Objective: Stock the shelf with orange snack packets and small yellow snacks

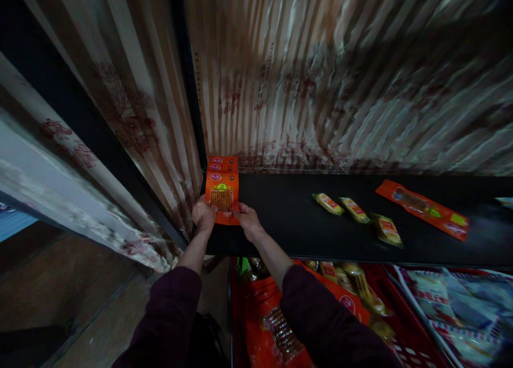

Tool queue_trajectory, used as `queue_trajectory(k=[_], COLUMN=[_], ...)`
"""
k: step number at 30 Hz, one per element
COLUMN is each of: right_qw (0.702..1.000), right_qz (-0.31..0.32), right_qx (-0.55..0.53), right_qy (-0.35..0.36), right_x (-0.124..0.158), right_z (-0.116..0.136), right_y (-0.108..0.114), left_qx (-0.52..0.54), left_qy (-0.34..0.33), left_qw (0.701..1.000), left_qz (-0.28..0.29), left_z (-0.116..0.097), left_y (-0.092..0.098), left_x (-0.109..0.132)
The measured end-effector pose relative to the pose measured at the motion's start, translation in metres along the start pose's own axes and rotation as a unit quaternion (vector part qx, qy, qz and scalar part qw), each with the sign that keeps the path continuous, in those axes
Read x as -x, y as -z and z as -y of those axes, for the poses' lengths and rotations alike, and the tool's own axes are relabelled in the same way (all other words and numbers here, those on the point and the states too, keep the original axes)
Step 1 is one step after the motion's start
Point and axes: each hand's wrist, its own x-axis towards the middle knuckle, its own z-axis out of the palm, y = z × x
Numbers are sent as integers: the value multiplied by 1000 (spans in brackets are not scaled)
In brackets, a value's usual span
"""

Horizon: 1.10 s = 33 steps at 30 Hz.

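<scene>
Both my hands hold one orange snack packet upright at the far left end of a black shelf. My left hand pinches its lower left edge. My right hand grips its lower right corner. Two more orange packets of the same kind stand behind it against the back wall.
Three small yellow snack packs and a long orange packet lie further right on the shelf. Below, a red basket holds orange packets and other snacks. White bags lie at lower right. Patterned curtain hangs at left.
</scene>
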Motion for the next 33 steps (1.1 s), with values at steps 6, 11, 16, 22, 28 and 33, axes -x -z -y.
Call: queue_trajectory(k=[6, 11, 16, 22, 28, 33], right_qw=[999, 992, 970, 957, 933, 890], right_qz=[-12, -31, -79, -96, -103, -95], right_qx=[42, 115, 219, 264, 340, 445], right_qy=[24, 45, 74, 74, 53, 30], right_x=[-4, -8, -19, -25, -20, -13], right_z=[1, 0, -3, -3, 7, 18], right_y=[1, 2, 3, 5, 2, -1], left_qx=[-50, -62, -64, -65, -76, -92], left_qy=[-11, -28, -54, -84, -90, -98], left_qw=[999, 997, 995, 993, 991, 987], left_qz=[-18, -36, -45, -59, -68, -84], left_z=[-3, -7, -5, -2, -5, -4], left_y=[-4, -6, -14, -22, -23, -26], left_x=[1, 0, -6, -8, -9, -9])
